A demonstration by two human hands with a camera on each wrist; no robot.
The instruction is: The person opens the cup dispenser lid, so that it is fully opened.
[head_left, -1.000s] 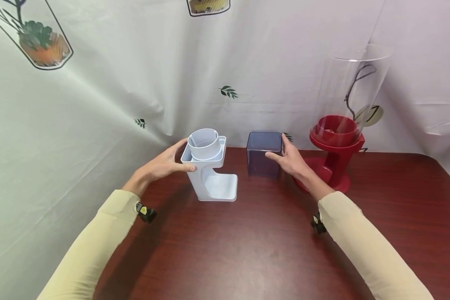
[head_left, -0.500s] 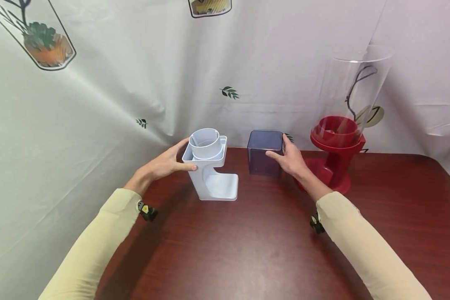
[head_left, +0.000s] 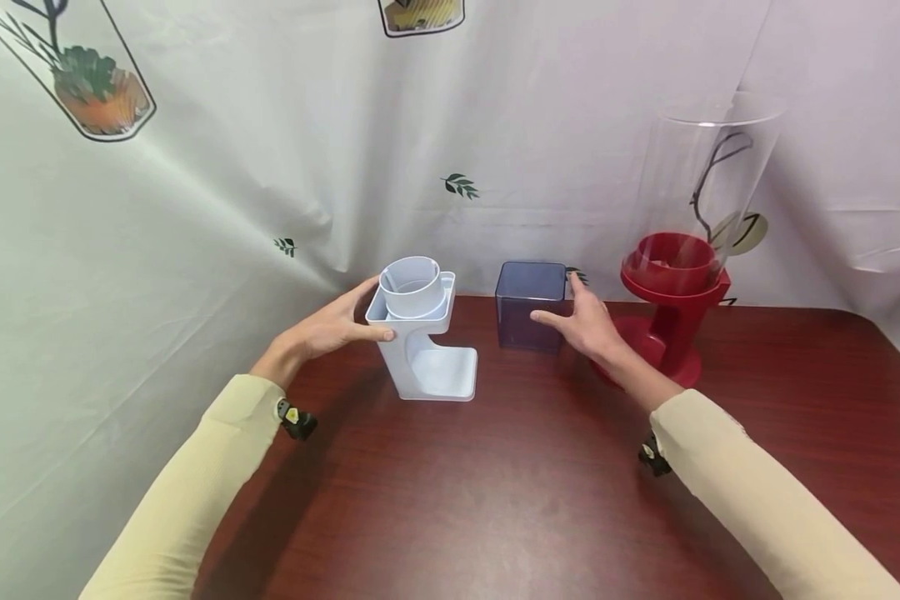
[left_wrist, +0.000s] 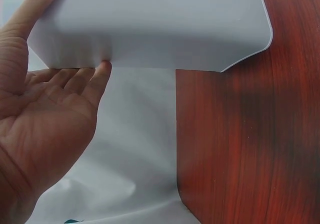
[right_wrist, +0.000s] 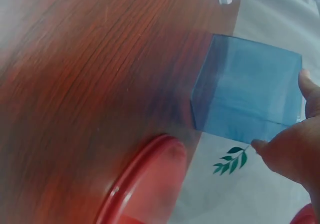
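My left hand (head_left: pixel 330 327) grips the upper part of a white dispenser stand (head_left: pixel 412 287), thumb on the near side and fingers round the back. The stand is upright on the table, with a round collar on top and a flat square foot. In the left wrist view its smooth wall (left_wrist: pixel 150 28) lies between thumb and fingers. My right hand (head_left: pixel 588 321) is at the right side of a translucent blue square container (head_left: pixel 528 308), fingers spread. In the right wrist view the thumb and a finger are by the edges of the container (right_wrist: pixel 250 86); firm contact cannot be told.
Right of the container stands a red dispenser base (head_left: pixel 671 300) holding a tall clear cylinder (head_left: pixel 720 167). The dark red wooden table (head_left: pixel 465 500) meets a white patterned curtain (head_left: pixel 540 125) at its back and left.
My right hand has loosened from the blue container and shifted slightly right, its fingers spreading. The left hand and white stand have stayed in place, while the head view has shifted slightly.
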